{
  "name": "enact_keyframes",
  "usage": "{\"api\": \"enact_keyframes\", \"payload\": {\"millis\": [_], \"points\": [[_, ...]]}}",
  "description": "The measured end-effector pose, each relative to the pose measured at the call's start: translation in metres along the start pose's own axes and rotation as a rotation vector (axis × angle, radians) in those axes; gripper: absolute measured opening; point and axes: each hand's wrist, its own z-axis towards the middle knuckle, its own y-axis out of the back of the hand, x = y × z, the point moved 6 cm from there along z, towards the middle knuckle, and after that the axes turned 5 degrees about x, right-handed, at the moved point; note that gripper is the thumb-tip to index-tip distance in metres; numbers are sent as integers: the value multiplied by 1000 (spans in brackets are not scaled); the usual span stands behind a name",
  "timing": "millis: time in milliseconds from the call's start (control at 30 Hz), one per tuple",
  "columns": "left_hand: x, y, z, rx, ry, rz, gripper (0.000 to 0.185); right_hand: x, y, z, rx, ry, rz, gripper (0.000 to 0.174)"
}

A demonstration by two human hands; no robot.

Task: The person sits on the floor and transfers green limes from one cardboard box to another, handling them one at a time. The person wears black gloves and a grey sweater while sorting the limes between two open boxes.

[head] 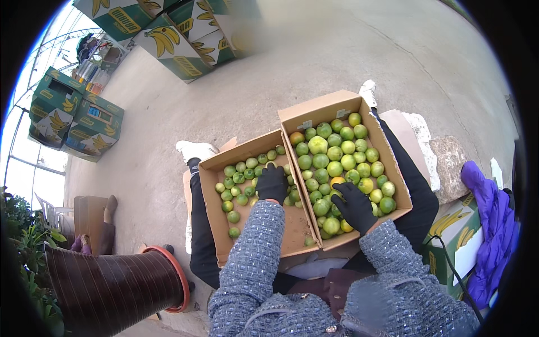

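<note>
Two cardboard boxes stand side by side between my legs. My left hand (273, 183), in a black glove, reaches into the left box (294, 231) and covers part of the small green fruits (238, 177), which look like tomatoes; its fingertips touch a pale one. Over the right box (386, 162), full of larger green and yellowish tomatoes (334, 169), is my gloved right hand (356, 207). Its fingers are spread at a green fruit near an orange one (337, 182). Whether either hand grips a fruit is hidden by the gloves.
Printed banana boxes (177, 50) are stacked at the top left, with more (90, 126) by the glazed wall. A large brown pot (113, 282) lies at the lower left. On the right are a rough stone (449, 168), a purple garment (488, 236) and another banana box (438, 252).
</note>
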Motion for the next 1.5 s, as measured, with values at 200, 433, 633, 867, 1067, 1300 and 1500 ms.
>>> {"api": "enact_keyframes", "payload": {"millis": [200, 433, 633, 867, 1067, 1300, 1500], "points": [[-7, -8, -12, 117, 159, -10, 37, 5, 4, 4, 17, -22, 22, 31], [31, 25, -38, -100, 159, -623, 38, -9, -1, -1, 9, -42, -29, 29], [-58, 65, -155, 230, -101, -1465, 29, 94, 43, -37, 131, 230, 466, 53], [-92, 51, -182, 190, -96, -1389, 26, 77, 31, -52, 259, 191, 663, 42], [-68, 45, -169, -25, -125, -1449, 38, 21, 71, -15, -355, 45, 281, 42], [-38, 43, -165, 158, 33, -1442, 34, -17, 14, -18, 94, -14, -216, 39], [41, 77, -121, 92, 4, -238, 43, -19, 18, -19, 82, -42, -123, 45]]}}
